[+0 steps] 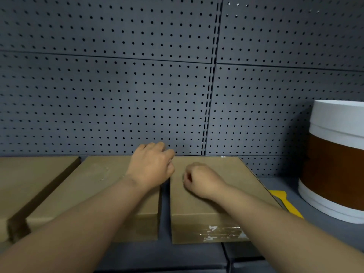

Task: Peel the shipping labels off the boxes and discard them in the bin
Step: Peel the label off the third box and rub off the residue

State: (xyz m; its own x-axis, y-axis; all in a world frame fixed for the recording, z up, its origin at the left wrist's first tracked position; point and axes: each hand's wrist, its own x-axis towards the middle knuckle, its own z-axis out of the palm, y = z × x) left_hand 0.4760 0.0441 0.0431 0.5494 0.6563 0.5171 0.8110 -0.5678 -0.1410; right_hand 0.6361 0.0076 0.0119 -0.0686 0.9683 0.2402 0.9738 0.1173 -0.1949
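Head view, looking forward and down at a dark grey tabletop (pixel 169 253) backed by a grey pegboard wall (pixel 118 95).

Three flat brown cardboard boxes side by side, long edges running away from the viewer. Left box (pixel 29 174) cut off by the left frame edge, its right side just beside the middle box (pixel 102 186). A narrow dark gap between the middle box and the right box (pixel 220 211). Far edges of all three close against the pegboard.

Left hand (pixel 151 166) at the far right corner of the middle box, fingers curled under, knuckles up; cannot tell whether anything is pinched. Right hand (pixel 201 180) resting on top of the right box, fingers curled into a loose fist; nothing visible in it, grip cannot be told.

Torn white label scraps and clear tape (pixel 222 232) on the near front face of the right box; no readable writing. Small pale specks on the middle box top, too small to make out.

A yellow flat item (pixel 285 201) poking out from behind the right box's right edge. Further right, a round white bin with a brown band (pixel 334 170), partly cut off by the frame, standing apart from the boxes with bare tabletop between. No brand marks legible anywhere.
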